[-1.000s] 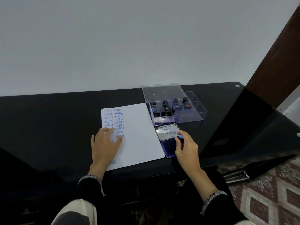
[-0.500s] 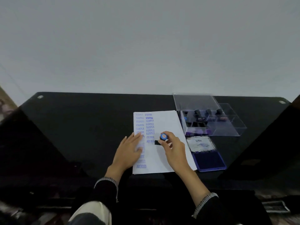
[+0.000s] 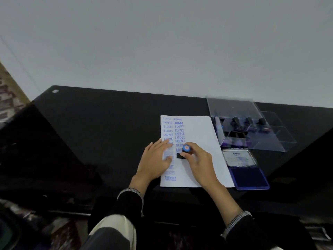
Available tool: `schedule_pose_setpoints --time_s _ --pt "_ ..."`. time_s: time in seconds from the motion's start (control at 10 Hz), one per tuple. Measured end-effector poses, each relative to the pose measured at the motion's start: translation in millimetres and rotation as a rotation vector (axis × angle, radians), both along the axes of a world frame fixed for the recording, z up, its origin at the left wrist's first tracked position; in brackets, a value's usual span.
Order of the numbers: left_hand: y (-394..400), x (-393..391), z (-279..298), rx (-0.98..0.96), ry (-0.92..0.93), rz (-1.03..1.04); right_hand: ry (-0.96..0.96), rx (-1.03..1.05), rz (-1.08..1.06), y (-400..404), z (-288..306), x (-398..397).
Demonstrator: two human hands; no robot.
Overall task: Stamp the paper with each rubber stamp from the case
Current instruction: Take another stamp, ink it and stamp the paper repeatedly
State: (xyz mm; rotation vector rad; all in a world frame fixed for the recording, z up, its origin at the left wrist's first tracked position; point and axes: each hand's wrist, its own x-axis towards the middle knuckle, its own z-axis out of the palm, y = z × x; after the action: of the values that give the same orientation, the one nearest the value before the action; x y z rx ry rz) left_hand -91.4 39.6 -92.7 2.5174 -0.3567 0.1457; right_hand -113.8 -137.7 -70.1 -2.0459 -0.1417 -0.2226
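Paper (image 3: 196, 154): white sheet, flat on the black table (image 3: 100, 127), 2 columns of blue imprints down its left part (SAMPLE, FRAGILE, AIR MAIL, AMENDED legible).

Rubber stamp (image 3: 185, 148): blue-capped knob, black base down on the paper below the AIR MAIL marks.

Right hand (image 3: 200, 163): fingers curled round the stamp's handle, gripping it.

Left hand (image 3: 155, 159): fingers straight, pressed flat on the sheet's left column, holding nothing.

Case (image 3: 252, 130): clear plastic, lid raised, right of the paper; at least 3 black-handled stamps inside.

Ink pad (image 3: 246, 175): open, blue, lid back, just below the case.
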Motion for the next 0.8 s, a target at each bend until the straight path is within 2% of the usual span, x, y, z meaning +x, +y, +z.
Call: schedule_pose_setpoints --time_s 0.8 --pt "0.2 -0.1 -3.6 -0.034 -0.056 0.005 0.010 -0.248 -0.024 4.5 -4.4 9.4"
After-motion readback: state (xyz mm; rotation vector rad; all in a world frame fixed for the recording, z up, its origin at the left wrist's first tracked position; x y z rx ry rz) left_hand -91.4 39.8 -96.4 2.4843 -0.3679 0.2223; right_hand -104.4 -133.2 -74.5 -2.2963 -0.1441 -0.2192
